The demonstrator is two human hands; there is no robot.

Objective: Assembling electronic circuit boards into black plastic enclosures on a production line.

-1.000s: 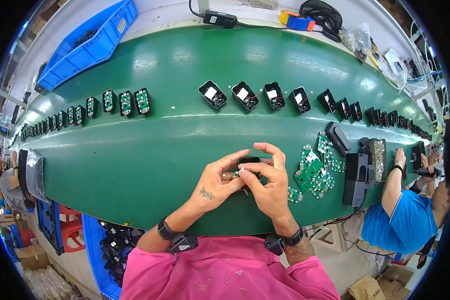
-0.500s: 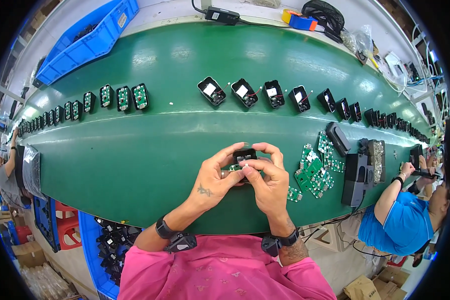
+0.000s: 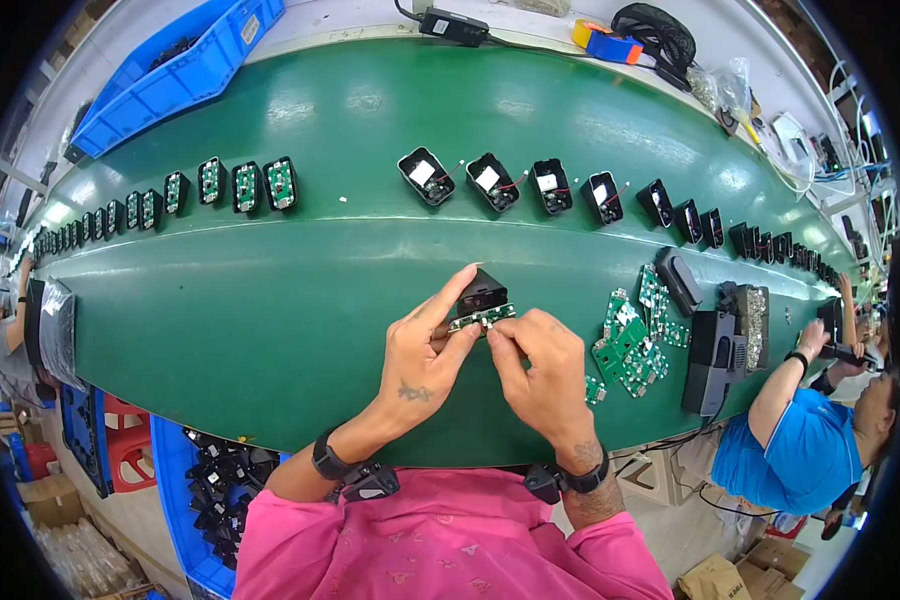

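— At the bench's near middle, what to list?

— Black case (image 3: 482, 291), one, between the hands; green circuit board (image 3: 466, 323), one, across its near end, impossible to say whether seated. Left hand (image 3: 417, 352): pinches the board with the thumb, stretches a forefinger along the case. Right hand (image 3: 543, 368): brings thumb and forefinger together at the board's near edge; too small to tell whether pinching anything.

— Containers, left?

— Row of black cases, board-filled (image 3: 280, 184). Farther back, blue crate (image 3: 160, 108), holding dark pieces.

— Right?

— Row of open cases (image 3: 427, 177), nearest four with white blocks and thin wires inside. Nearer, loose heap of boards (image 3: 625, 342).

— Below the bench edge?

— Blue bin (image 3: 169, 490), heaped with black parts (image 3: 220, 488).
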